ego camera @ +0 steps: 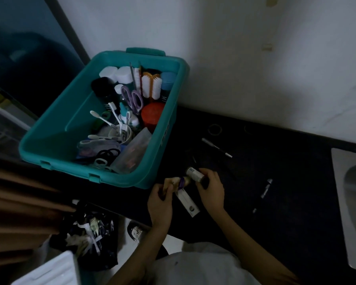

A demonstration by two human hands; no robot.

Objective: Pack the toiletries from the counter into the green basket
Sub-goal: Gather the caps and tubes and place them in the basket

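left hand: fingers pinch tan bundle | right hand: fingers curled round white tube | forearms bare

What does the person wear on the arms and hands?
The left hand and right hand wear no gloves, and the forearms behind them are bare, with no sleeves. I see no watch, bracelet or ring, though the picture is dim. A light grey garment covers the body below.

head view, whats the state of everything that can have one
teal-green plastic basket: open-topped, partly filled
left hand: grips crumpled end of purple-banded tube bundle
right hand: grips that bundle's white end
slim black silver-tipped stick: lies flat on dark counter, unpacked
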